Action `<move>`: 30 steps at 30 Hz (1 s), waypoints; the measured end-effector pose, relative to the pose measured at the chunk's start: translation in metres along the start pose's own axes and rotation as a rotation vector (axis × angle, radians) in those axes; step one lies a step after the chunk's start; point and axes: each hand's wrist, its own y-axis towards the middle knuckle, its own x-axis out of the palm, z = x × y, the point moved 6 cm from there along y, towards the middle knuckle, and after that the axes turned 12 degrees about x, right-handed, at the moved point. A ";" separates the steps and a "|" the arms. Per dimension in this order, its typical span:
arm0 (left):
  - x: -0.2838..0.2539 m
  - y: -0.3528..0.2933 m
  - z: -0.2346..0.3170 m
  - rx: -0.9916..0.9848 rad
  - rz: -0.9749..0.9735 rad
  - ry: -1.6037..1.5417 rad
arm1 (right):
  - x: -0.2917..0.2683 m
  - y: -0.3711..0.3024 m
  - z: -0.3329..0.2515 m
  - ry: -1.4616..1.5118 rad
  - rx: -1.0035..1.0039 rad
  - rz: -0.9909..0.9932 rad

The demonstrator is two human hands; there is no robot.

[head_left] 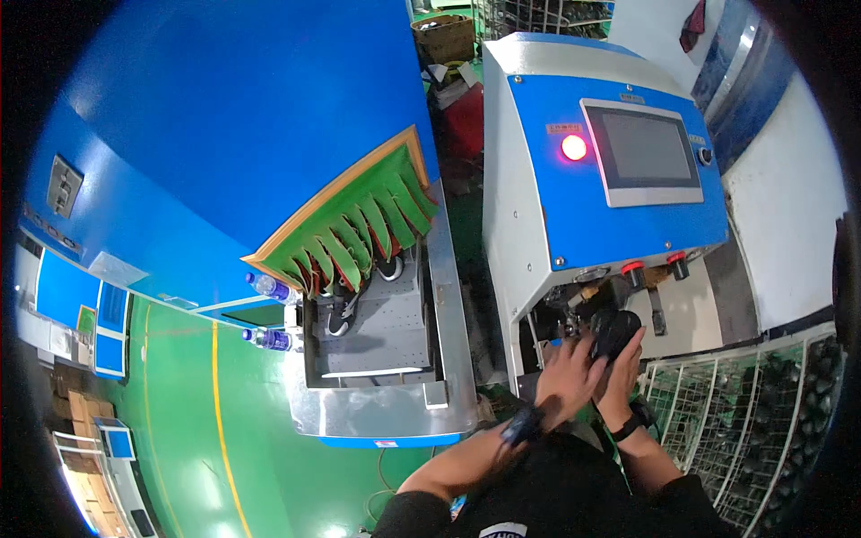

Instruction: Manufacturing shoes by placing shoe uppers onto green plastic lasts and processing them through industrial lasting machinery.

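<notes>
A black shoe (615, 334) is held at the underside of a blue and white machine (529, 224). My right hand (619, 384) is closed round the shoe's right side. On the other side, my left hand (569, 380) presses its fingers against the shoe, close to metal parts (570, 325) under the machine's head. The shoe's lower part is hidden by my hands. Dark bands circle both wrists.
Left of me, a conveyor (372, 350) carries dark shoes (339, 316) beneath a green strip curtain (359, 238). Two bottles (267, 339) stand at its side. A red lamp (573, 148) glows beside a screen (644, 154). A wire rack (717, 403) of dark items is at right.
</notes>
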 end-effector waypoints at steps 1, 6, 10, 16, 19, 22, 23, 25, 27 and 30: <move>0.001 0.025 0.008 0.113 0.013 0.036 | -0.004 -0.005 -0.016 -0.100 -0.047 0.080; 0.054 0.078 0.029 0.331 -0.117 0.146 | 0.034 -0.011 0.015 0.194 0.182 -0.119; 0.051 0.037 0.023 0.170 -0.107 0.139 | 0.020 -0.048 0.025 0.742 0.089 -0.246; 0.051 -0.121 -0.042 -1.015 -0.498 -1.271 | -0.078 -0.137 0.012 -0.327 -0.500 -0.032; 0.083 -0.155 -0.051 -1.118 -0.648 -1.487 | -0.091 -0.125 -0.020 -0.288 -0.563 -0.617; 0.110 -0.193 -0.088 -1.086 -0.626 -1.294 | -0.071 -0.080 0.023 0.290 0.495 -0.725; 0.109 -0.201 -0.099 -1.081 -0.547 -1.161 | -0.050 -0.062 0.025 0.477 0.446 -0.736; 0.079 -0.187 -0.076 -0.894 -0.482 -0.920 | 0.009 -0.043 0.037 1.151 0.639 -0.762; 0.035 -0.162 -0.059 -0.738 -0.471 -0.469 | 0.029 -0.032 0.011 1.389 0.630 -0.592; -0.010 -0.143 -0.026 -0.543 -0.453 -0.122 | 0.011 -0.034 0.001 1.467 0.606 -0.597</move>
